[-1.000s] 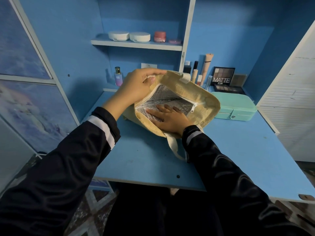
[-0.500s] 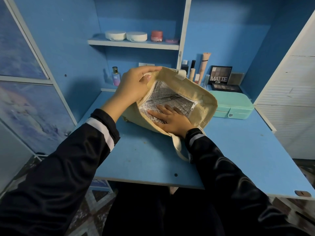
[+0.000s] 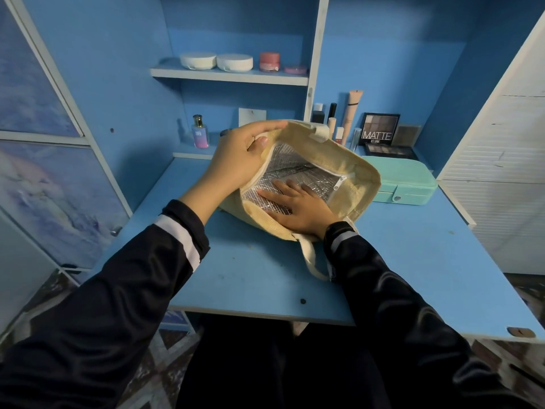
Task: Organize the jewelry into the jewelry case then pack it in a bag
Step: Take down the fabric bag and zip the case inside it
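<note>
Head view, bag [image 3: 349,162] mouth toward camera, case [image 3: 408,180] crosswise

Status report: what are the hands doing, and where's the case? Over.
Left hand grips bag rim, mouth open. Right hand flat on lining inside. Case shut on desk behind bag, not packed.

So the bag [image 3: 339,160] lies mid-table [image 3: 413,261], mouth facing the person. The left hand [image 3: 239,160] grips its left rim and the right hand [image 3: 300,208] lies flat inside. The jewelry case [image 3: 404,184] sits just behind-right of the bag, with the palette [image 3: 380,126] behind that. A bottle [image 3: 200,132] stands back left, and jars [image 3: 216,61] sit on the shelf [image 3: 230,76] above.
</note>
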`<act>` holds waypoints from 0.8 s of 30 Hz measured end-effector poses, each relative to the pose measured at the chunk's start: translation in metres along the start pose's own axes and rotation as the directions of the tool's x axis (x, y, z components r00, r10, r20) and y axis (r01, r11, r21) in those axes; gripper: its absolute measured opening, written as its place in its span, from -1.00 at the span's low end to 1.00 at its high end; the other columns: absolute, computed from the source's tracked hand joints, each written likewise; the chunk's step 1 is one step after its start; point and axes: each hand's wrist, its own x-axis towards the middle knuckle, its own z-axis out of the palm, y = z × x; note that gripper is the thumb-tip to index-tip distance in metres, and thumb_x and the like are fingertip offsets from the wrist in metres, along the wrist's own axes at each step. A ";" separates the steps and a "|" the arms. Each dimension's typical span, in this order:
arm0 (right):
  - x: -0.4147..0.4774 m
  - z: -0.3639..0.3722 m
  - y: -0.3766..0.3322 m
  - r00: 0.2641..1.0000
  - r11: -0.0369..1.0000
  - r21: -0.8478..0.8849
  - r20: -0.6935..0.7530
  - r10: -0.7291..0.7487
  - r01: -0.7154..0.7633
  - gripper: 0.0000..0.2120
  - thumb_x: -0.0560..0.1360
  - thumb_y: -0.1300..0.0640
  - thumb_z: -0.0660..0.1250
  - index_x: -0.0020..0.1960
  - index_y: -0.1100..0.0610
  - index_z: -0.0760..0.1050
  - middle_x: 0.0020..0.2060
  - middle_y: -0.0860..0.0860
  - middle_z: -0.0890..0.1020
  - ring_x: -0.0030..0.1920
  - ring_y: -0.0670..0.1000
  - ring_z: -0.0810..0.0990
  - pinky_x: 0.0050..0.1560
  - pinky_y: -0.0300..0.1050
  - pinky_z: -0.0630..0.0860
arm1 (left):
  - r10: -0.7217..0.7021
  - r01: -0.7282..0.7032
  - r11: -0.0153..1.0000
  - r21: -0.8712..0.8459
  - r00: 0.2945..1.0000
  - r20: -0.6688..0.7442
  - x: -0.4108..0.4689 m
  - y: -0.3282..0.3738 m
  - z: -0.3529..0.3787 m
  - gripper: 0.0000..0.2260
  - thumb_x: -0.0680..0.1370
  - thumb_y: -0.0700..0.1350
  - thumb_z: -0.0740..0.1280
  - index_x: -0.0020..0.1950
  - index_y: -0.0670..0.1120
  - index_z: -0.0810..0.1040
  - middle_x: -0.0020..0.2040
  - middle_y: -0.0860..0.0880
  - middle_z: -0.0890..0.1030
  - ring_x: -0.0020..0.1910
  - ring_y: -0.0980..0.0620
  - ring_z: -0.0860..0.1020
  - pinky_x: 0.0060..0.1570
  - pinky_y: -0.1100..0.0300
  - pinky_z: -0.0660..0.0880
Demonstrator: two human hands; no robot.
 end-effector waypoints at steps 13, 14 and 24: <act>-0.009 -0.015 0.005 0.999 0.997 0.082 -0.050 -0.008 0.012 -0.50 0.57 -0.31 0.06 0.48 -0.21 0.26 0.54 -0.08 0.17 0.54 0.02 0.10 0.53 0.09 0.02 | 0.037 -0.039 0.999 0.031 0.996 0.082 -0.009 -0.003 0.010 -0.63 0.65 -0.25 0.19 0.33 0.13 0.54 0.36 0.18 0.51 0.31 0.27 0.42 0.18 0.61 0.25; -0.014 -0.015 0.008 0.997 0.994 0.106 -0.074 0.000 0.008 -0.51 0.58 -0.29 0.08 0.46 -0.19 0.29 0.53 -0.08 0.21 0.52 0.01 0.17 0.51 0.09 0.11 | 0.040 -0.043 0.998 0.038 0.996 0.084 -0.010 -0.003 0.011 -0.63 0.66 -0.24 0.20 0.32 0.16 0.54 0.36 0.19 0.51 0.23 0.19 0.49 0.13 0.55 0.32; -0.086 -0.026 0.054 0.786 0.979 0.195 -0.614 0.078 0.055 -0.73 0.55 0.04 0.33 0.18 0.15 0.59 0.14 0.04 0.60 0.02 0.05 0.60 0.04 0.01 0.55 | 0.066 -0.067 0.998 0.015 0.998 0.015 -0.017 -0.006 0.032 -0.62 0.64 -0.22 0.22 0.33 0.19 0.54 0.23 0.20 0.58 -0.07 0.03 0.45 -0.11 0.25 0.38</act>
